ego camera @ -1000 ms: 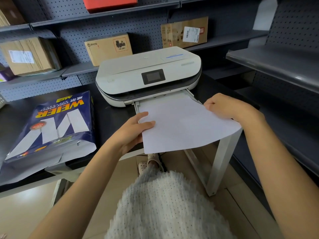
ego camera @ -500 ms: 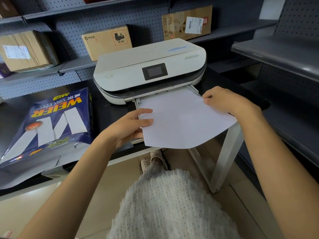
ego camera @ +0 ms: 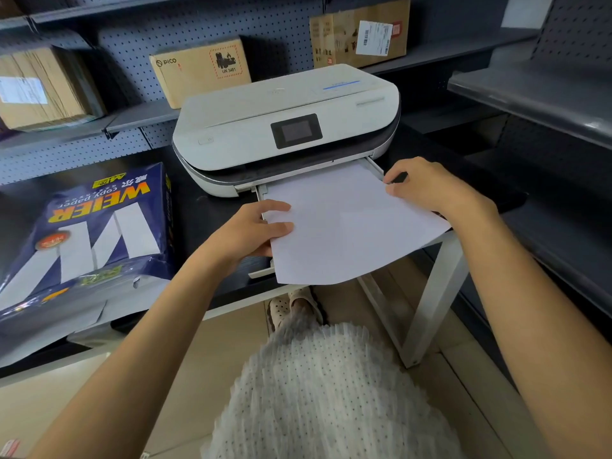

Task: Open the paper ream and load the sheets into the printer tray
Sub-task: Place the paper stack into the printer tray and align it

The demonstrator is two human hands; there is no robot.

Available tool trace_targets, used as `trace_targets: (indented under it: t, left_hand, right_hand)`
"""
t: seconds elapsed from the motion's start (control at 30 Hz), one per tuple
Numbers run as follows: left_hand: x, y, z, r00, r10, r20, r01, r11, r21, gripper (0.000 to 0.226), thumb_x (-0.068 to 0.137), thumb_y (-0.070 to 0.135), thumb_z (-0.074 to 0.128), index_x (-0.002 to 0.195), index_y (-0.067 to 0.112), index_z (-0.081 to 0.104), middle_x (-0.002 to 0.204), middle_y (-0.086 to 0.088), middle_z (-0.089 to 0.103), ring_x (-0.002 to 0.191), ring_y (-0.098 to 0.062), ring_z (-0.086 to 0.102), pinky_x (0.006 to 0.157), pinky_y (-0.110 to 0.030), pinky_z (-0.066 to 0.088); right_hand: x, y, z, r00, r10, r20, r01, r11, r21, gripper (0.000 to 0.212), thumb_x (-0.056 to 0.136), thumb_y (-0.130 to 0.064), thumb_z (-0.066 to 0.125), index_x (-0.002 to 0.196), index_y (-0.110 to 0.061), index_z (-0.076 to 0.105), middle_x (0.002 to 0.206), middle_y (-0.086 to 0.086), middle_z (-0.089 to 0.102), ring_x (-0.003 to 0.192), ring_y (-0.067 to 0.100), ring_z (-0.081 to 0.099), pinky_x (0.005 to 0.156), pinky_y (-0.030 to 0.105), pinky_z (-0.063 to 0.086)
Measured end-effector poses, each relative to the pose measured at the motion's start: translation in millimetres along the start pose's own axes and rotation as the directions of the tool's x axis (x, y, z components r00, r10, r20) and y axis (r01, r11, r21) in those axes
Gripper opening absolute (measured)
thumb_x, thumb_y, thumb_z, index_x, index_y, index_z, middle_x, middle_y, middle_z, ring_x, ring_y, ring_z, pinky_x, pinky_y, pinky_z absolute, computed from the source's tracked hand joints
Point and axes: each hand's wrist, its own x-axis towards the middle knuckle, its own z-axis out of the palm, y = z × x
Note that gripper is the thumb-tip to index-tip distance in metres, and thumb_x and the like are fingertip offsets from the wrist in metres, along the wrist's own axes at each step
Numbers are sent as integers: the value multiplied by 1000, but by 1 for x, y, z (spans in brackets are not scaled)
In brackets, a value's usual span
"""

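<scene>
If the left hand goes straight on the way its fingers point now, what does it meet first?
The left hand points right, across the sheets that it pinches. It would likely slide over them toward the right hand, though depth is unclear.

Storeroom corner with grey shelving

Grey pegboard shelves [ego camera: 142, 115] are running across the upper frame, carrying cardboard boxes [ego camera: 198, 69]; a black table [ego camera: 212, 213] on white legs is standing over beige floor tiles [ego camera: 212, 352] below.

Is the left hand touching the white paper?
Touching. The head view shows the left hand gripping the left edge of the sheets, thumb on top.
</scene>
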Motion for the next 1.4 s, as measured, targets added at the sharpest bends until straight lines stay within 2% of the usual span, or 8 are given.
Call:
trace_targets:
  t: [0.27,0.43,0.63,0.77,0.9,1.1,1.23,1.4]
  left_hand:
    - [3,-1,-2,1000,17,1,-17,1000,7,41,95,15,61,134,20,52,102,-9,69,67,-7,72,55,-14,54]
    - [3,-3,-4,1000,11,29,-11,1000,-6,44,94,16,62,135,24,51,110,-11,70,77,-12,73,60,-16,56]
    - [2,-2,-3,999,0,35,1,1000,0,44,94,17,63,135,26,51,112,-12,68,82,-17,73,60,-17,56]
    - [-3,-4,-3,998,-3,60,4,1000,-15,37,95,18,61,131,24,55,109,-11,68,76,-14,73,61,-19,57]
    - [-12,-10,-8,991,-47,125,62,991,-122,30,99,13,53,124,24,64,119,-16,68,95,-36,69,69,-26,62]
    - [-17,-12,-8,986,-65,154,93,978,-184,32,99,5,51,122,18,67,125,-20,66,94,-31,62,69,-24,60]
    - [-18,-9,-4,989,-64,137,85,984,-154,32,98,2,52,125,13,65,116,-22,69,73,-16,67,61,-17,58]
    - [-19,-4,1,993,-46,109,63,986,-154,32,99,0,48,129,5,59,58,6,67,48,-5,62,56,-11,54]
  right_hand:
    - [6,2,2,1000,-19,1,19,1000,-17,27,96,-26,57,123,-25,61,123,14,54,89,25,56,73,32,39]
    - [6,3,1,999,-36,6,36,999,-20,27,98,-24,54,124,-27,62,117,10,54,86,22,54,70,31,38]
    - [1,3,1,999,-4,42,4,1000,1,31,99,-26,53,129,-31,61,132,13,52,95,24,54,77,35,42]
    - [-6,5,-3,998,-5,63,7,1000,-28,22,97,-25,53,118,-25,60,117,7,55,96,22,54,76,36,45]
    - [-15,5,-10,997,17,82,-12,998,-56,12,97,-21,52,108,-18,55,101,3,57,93,22,57,76,36,48]
    - [-18,-2,-12,997,-3,78,9,998,-70,12,99,-13,47,102,-19,57,108,2,53,100,23,55,77,35,46]
    - [-14,2,-8,997,11,72,-6,997,-73,17,100,-10,42,100,-20,56,104,4,53,96,24,54,75,33,41]
    - [-9,10,-2,1000,12,22,-10,997,-75,19,99,-10,41,99,-23,56,86,-1,49,89,25,53,73,34,42]
